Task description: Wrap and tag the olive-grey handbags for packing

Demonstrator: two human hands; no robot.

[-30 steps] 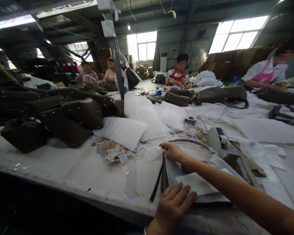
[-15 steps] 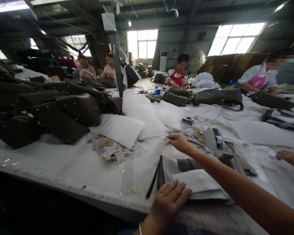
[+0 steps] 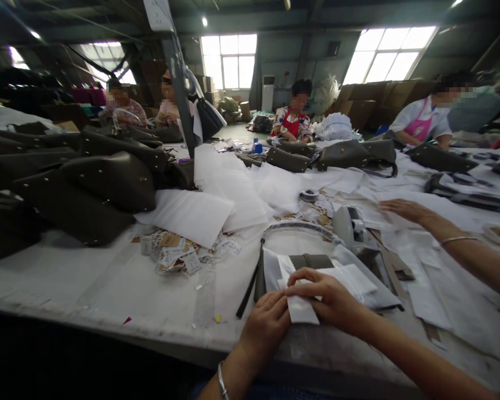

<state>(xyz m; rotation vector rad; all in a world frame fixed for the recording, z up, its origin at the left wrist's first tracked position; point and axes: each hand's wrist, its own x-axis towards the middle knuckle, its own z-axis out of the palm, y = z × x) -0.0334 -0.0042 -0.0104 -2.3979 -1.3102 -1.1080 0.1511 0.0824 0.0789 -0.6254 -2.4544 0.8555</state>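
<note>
And here the right hand [image 3: 333, 300] pinches a white strip [image 3: 302, 312], lengthwise toward the olive-grey handbag [image 3: 314, 260], left hand [image 3: 264, 323] at its left edge, grip unclear.

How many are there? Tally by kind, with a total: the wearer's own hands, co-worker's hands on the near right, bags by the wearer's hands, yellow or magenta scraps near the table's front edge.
Own hands: 2 (left hand, right hand)
Co-worker's hand: 1
Arched-handle bag: 1
Scraps: 2 (yellow scrap, magenta scrap)
Total: 6
</note>
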